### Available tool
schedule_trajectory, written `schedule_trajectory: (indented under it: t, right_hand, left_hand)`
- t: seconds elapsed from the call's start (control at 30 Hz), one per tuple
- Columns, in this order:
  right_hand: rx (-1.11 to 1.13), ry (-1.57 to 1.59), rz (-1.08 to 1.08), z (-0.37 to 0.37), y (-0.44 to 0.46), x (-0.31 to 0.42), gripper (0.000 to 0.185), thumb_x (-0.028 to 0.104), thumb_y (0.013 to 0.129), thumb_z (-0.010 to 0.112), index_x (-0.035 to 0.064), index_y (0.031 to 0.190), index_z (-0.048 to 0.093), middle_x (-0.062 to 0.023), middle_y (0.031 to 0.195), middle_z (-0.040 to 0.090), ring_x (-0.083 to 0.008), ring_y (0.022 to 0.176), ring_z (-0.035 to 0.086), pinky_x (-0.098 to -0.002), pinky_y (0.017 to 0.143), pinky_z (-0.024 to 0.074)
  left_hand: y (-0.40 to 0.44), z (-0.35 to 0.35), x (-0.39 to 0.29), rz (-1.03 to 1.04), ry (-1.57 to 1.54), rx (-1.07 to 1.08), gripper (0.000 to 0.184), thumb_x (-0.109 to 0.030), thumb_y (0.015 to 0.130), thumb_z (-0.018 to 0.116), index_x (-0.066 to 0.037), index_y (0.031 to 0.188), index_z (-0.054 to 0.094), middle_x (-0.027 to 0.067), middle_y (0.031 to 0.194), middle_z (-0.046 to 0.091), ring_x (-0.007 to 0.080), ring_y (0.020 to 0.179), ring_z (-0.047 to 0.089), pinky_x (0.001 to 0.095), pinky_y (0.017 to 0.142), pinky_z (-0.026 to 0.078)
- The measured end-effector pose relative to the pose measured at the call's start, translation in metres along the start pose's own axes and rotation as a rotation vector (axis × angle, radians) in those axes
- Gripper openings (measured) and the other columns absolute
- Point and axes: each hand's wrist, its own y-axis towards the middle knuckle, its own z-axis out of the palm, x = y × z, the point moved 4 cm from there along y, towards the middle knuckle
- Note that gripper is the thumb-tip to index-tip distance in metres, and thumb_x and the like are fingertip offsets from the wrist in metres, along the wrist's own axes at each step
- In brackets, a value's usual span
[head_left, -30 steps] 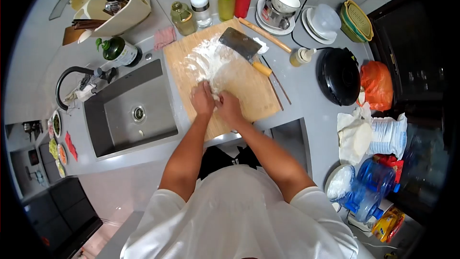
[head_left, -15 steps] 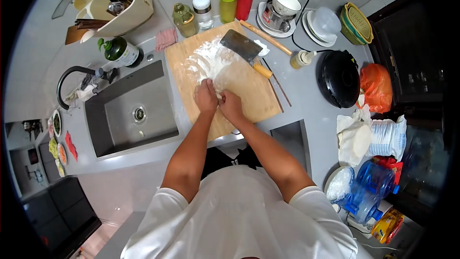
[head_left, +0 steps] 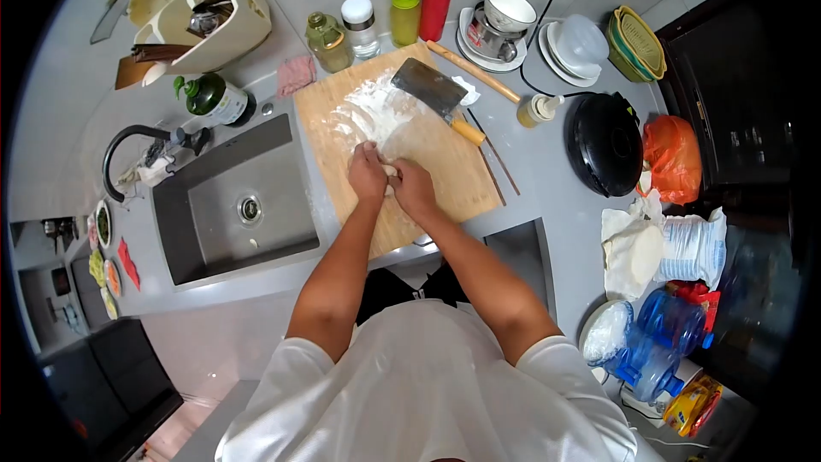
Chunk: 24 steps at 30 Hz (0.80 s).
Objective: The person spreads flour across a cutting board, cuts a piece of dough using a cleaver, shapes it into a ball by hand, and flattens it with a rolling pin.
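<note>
Between my two hands lies a pale piece of dough (head_left: 390,180), low on the wooden cutting board (head_left: 445,173). My left hand (head_left: 368,173) is curled against its left side, and my right hand (head_left: 412,185) closes on it from the right. The fingers cover much of the dough. White flour (head_left: 376,109) is spread over the board just beyond my hands. A cleaver (head_left: 429,87) with a yellow wooden handle rests on the board's upper right part, away from both hands.
A sink (head_left: 248,197) is left of the board. At right lie chopsticks (head_left: 494,162), a rolling pin (head_left: 473,71), a squeeze bottle (head_left: 539,109) and a black round appliance (head_left: 604,144). Behind stand a red thermos (head_left: 437,8), a green-lidded bottle (head_left: 405,15) and stacked bowls (head_left: 510,10).
More of the dough shows between my hands now. My right hand has shifted slightly, and both hands stay at the same part of the board.
</note>
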Motion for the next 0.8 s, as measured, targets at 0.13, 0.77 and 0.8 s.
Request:
schedule_trajectory:
  t: [0.13, 0.77, 0.8]
  right_hand:
    - [0.029, 0.161, -0.266, -0.024, -0.024, 0.016, 0.031, 0.006, 0.084, 0.079, 0.0037, 0.115, 0.072, -0.0149, 0.091, 0.07, -0.0346, 0.085, 0.07, -0.0423, 0.08, 0.055]
    - [0.102, 0.102, -0.048, -0.007, -0.025, 0.006, 0.03, 0.01, 0.086, 0.079, 0.0052, 0.114, 0.074, -0.0153, 0.097, 0.068, -0.0329, 0.083, 0.069, -0.0423, 0.078, 0.0554]
    - [0.092, 0.006, -0.032, 0.001, -0.018, 0.0, 0.032, 0.011, 0.085, 0.08, 0.0057, 0.116, 0.073, -0.0149, 0.097, 0.068, -0.0322, 0.082, 0.069, -0.0418, 0.078, 0.0557]
  left_hand:
    - [-0.022, -0.001, 0.019, -0.281, -0.472, 0.131, 0.041, -0.034, 0.116, 0.044, -0.002, 0.11, 0.068, 0.0044, 0.081, 0.066, 0.0143, 0.075, 0.062, 0.032, 0.073, 0.052]
    - [-0.019, -0.01, 0.014, 0.168, 0.016, 0.018, 0.039, -0.032, 0.116, 0.044, -0.002, 0.111, 0.069, 0.0069, 0.078, 0.066, 0.0155, 0.07, 0.062, 0.036, 0.067, 0.051]
    - [-0.011, -0.007, 0.012, 0.254, 0.106, -0.035, 0.039, -0.032, 0.116, 0.044, -0.002, 0.112, 0.069, 0.0073, 0.078, 0.066, 0.0156, 0.07, 0.062, 0.0359, 0.067, 0.051]
